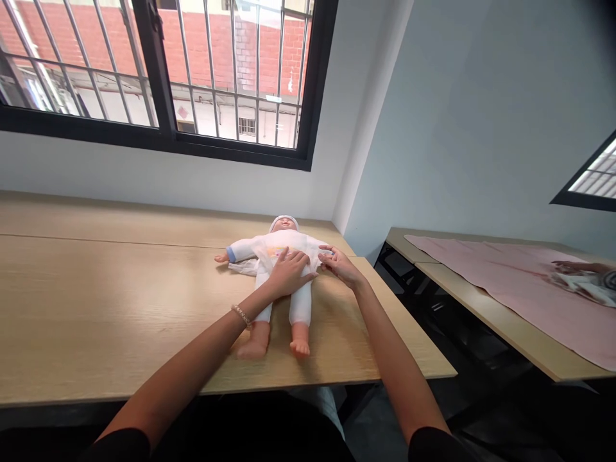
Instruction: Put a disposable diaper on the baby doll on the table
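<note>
here, the doll (300, 301) lies beneath the spread left hand (290, 273); the right hand (338, 264) pinches white cloth (312, 255).

I had the left hand (289, 274), wearing a pale beaded bracelet (241, 316), spread over the front of a white-clothed baby doll (301, 304), face-up on the pale wooden surface (144, 314). My right hand (341, 264) bent its fingers at one sleeve. Rightward, another person's hand (580, 266) was over pink cloth (500, 273).

Daylight through barred window (226, 70); highlights near overexposed. Soft sheen on wooden tabletop (120, 301), faint shadows nearby. Dark beneath tabletop. Slight blur at hands; wide-angle stretching toward edges, dark upper-right corner.
</note>
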Available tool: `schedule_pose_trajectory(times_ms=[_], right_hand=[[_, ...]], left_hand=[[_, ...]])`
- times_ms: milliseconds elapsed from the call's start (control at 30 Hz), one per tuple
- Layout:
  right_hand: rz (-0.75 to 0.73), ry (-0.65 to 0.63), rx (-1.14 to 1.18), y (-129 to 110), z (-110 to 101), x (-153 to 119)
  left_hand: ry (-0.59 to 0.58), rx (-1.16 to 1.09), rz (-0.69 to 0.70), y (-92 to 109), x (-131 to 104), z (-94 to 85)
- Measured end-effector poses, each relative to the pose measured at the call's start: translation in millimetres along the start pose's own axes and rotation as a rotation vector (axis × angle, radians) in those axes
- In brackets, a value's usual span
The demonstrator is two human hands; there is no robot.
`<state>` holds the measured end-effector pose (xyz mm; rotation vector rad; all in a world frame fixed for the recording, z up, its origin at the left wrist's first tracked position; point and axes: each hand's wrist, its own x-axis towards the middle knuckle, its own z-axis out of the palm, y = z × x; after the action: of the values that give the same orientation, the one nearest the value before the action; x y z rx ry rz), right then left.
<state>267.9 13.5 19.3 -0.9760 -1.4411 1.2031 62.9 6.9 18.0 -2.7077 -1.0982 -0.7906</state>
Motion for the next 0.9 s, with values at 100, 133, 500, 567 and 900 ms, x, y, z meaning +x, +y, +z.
schedule_pose_trajectory(times_ms=[100, 133, 500, 567, 900], right_hand=[[0.022, -0.007, 0.040, 4.4, 3.1, 2.9], [0.024, -0.008, 0.047, 5.1, 3.8, 3.5], [-0.001, -0.028, 0.005, -1.9, -5.4, -0.7], [0.000, -0.047, -0.026, -2.5, -7.6, -1.8], [-0.080, -0.104, -0.039, 2.2, -0.9, 1.1]], left_hand=[[-0.011, -0.075, -0.124, 8.1, 5.6, 1.4], [-0.005, -0.083, -0.144, 10.8, 7.2, 2.1], [0.100, -0.132, -0.285, 11.1, 17.8, 4.0], [0.117, -0.110, -0.290, 12.2, 20.7, 4.3], [0.030, 0.152, -0.262, 24.9, 30.3, 2.7]])
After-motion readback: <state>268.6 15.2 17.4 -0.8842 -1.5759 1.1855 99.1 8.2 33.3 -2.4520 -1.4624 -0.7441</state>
